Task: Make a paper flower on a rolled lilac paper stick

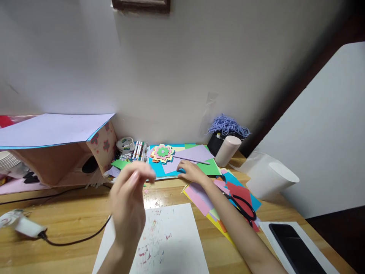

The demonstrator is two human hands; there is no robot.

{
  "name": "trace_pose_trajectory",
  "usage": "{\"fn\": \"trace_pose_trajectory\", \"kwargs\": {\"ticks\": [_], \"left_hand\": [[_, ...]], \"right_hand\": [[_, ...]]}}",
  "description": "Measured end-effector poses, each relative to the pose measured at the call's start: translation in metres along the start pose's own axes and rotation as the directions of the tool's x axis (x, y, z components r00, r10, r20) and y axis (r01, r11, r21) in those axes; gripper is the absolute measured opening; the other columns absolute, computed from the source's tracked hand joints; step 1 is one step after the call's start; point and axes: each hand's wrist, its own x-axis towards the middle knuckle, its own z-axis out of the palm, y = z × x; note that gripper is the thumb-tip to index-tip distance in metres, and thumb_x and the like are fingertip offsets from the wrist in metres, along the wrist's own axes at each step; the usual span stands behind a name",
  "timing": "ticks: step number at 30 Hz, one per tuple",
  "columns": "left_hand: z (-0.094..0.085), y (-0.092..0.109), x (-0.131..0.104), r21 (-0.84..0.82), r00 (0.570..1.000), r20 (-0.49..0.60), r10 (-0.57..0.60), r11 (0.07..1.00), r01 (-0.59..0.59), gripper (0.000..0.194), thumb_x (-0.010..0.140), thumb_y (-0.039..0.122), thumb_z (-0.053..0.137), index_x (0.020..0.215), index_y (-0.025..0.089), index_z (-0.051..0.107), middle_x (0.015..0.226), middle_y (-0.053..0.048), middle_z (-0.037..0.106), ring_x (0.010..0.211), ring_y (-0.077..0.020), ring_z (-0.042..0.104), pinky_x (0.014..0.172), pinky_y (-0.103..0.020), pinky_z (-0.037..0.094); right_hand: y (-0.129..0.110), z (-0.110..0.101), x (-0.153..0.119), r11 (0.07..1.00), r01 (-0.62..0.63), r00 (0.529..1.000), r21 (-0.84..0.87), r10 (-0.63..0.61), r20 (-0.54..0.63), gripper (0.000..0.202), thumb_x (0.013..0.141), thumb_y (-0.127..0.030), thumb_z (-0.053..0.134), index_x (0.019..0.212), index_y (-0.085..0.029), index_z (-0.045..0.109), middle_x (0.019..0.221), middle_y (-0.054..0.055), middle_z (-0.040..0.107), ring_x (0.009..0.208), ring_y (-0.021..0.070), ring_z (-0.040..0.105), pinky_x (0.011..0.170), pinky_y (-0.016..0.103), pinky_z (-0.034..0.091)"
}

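My left hand is raised over the table, slightly blurred, its fingers curled in; whether anything is in them I cannot make out. My right hand rests at the front edge of a stack of coloured paper, fingers bent and apart, with blue paper showing between thumb and fingers. A layered paper flower with a green centre lies on the stack, left of that hand. From its side a thin purple stick runs right, just beyond my fingers. Below lies a white sheet with coloured marks.
Black-handled scissors lie on paper scraps at right. Behind stand a white cylinder and blue yarn. A phone is front right. Markers, tape, an open box and a corded white glue gun are left.
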Motion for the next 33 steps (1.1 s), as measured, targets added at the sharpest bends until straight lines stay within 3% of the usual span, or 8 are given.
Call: {"fn": "trace_pose_trajectory", "kwargs": {"ticks": [3,7,10,13,16,19,23,33], "left_hand": [[0.002,-0.023,0.030,0.155,0.969,0.086,-0.232,0.964,0.217,0.018,0.077,0.032,0.050,0.078,0.018,0.060,0.082,-0.003,0.065,0.075,-0.0155,0.059,0.064,-0.024,0.044],[-0.012,-0.055,0.055,0.445,0.884,0.165,-0.438,0.833,0.329,0.028,0.076,0.037,0.047,0.079,0.013,0.062,0.083,-0.007,0.067,0.075,-0.0180,0.061,0.067,-0.026,0.043],[-0.024,-0.073,0.058,0.553,0.757,0.198,-0.623,0.708,0.439,0.030,0.078,0.036,0.046,0.071,0.011,0.062,0.072,-0.008,0.067,0.065,-0.0169,0.061,0.059,-0.025,0.041],[-0.027,-0.091,0.057,0.542,0.606,0.196,-0.771,0.600,0.588,0.025,0.079,0.031,0.049,0.068,0.010,0.060,0.066,-0.007,0.066,0.058,-0.0143,0.059,0.052,-0.022,0.038],[-0.024,-0.111,0.056,0.511,0.538,0.214,-0.815,0.563,0.649,0.022,0.080,0.028,0.050,0.073,0.009,0.058,0.066,-0.008,0.066,0.057,-0.0140,0.060,0.051,-0.022,0.038],[-0.021,-0.122,0.055,0.479,0.503,0.256,-0.826,0.560,0.676,0.021,0.078,0.029,0.054,0.079,0.008,0.059,0.074,-0.011,0.068,0.063,-0.0140,0.063,0.053,-0.021,0.040],[-0.024,-0.123,0.055,0.456,0.480,0.279,-0.832,0.555,0.696,0.022,0.077,0.029,0.057,0.081,0.008,0.061,0.081,-0.013,0.069,0.065,-0.0124,0.063,0.050,-0.018,0.037],[-0.034,-0.131,0.058,0.479,0.451,0.263,-0.853,0.521,0.707,0.030,0.072,0.036,0.062,0.074,0.006,0.066,0.077,-0.014,0.069,0.049,-0.0098,0.057,0.040,-0.019,0.027]], "right_hand": [[0.002,0.001,0.000,0.999,0.009,1.000,0.032,-0.008,-0.013,0.016,0.072,-0.025,0.065,0.086,-0.019,0.065,0.094,0.006,0.060,0.089,0.0187,0.055,0.077,0.027,0.039],[0.005,-0.001,0.001,0.995,0.034,0.999,0.091,-0.035,0.001,0.012,0.079,-0.023,0.056,0.081,-0.019,0.067,0.088,0.006,0.063,0.083,0.0171,0.057,0.077,0.026,0.040],[0.006,0.002,0.002,0.993,0.016,1.000,0.118,-0.014,-0.019,0.020,0.082,-0.019,0.047,0.082,-0.019,0.067,0.087,0.006,0.065,0.081,0.0169,0.058,0.076,0.026,0.040],[0.007,0.007,0.004,0.989,-0.023,0.997,0.143,0.033,-0.065,0.025,0.082,-0.014,0.043,0.085,-0.018,0.067,0.089,0.007,0.065,0.084,0.0174,0.057,0.077,0.027,0.040],[0.008,0.011,0.005,0.981,-0.054,0.992,0.189,0.074,-0.100,0.024,0.081,-0.014,0.043,0.082,-0.018,0.067,0.089,0.007,0.066,0.085,0.0176,0.057,0.078,0.027,0.040],[0.011,0.012,0.006,0.963,-0.076,0.988,0.257,0.108,-0.111,0.022,0.080,-0.019,0.046,0.079,-0.017,0.068,0.086,0.006,0.067,0.082,0.0174,0.059,0.077,0.027,0.041],[0.017,0.013,0.006,0.929,-0.123,0.981,0.349,0.167,-0.098,0.022,0.078,-0.027,0.050,0.077,-0.016,0.068,0.083,0.006,0.069,0.078,0.0182,0.061,0.075,0.028,0.043],[0.026,0.017,0.005,0.862,-0.171,0.971,0.477,0.229,-0.065,0.024,0.073,-0.034,0.055,0.074,-0.015,0.068,0.080,0.006,0.070,0.077,0.0203,0.062,0.074,0.030,0.045]]}}
